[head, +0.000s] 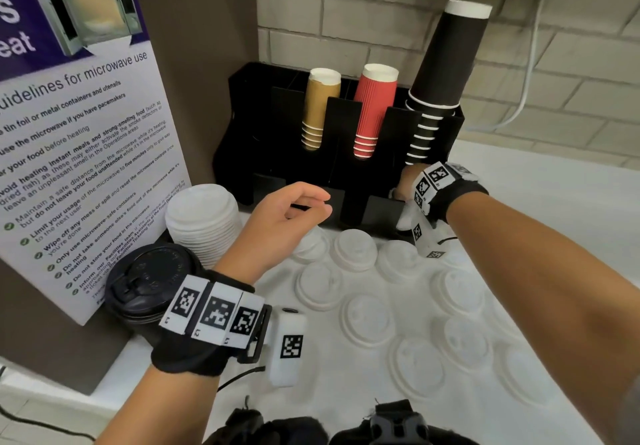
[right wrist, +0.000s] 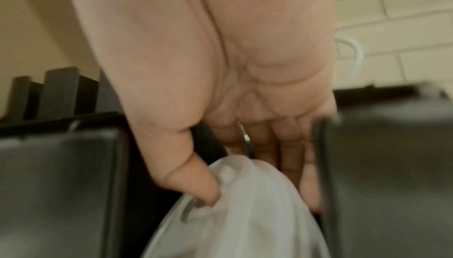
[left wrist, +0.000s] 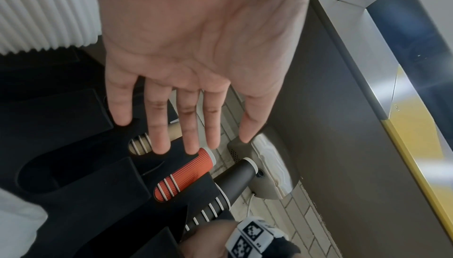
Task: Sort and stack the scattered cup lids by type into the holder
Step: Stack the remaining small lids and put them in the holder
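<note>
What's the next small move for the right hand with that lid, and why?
Probably push the white lid down into the holder slot, then let go. The right hand pinches it at the slot's mouth, not seated; the left hand hovers open.

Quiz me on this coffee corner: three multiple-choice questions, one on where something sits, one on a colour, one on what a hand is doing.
1. Where is the stack of black lids?
A. by the poster, near left
B. inside the holder
C. on the wall

2. What colour is the middle cup stack?
A. green
B. red
C. blue

3. What is the right hand doing?
A. hanging idle
B. pressing the wall
C. holding a white lid

Answers: 1 A, it sits beside the poster; 2 B, its ribbed sleeve is red; 3 C, thumb and fingers pinch the lid.
</note>
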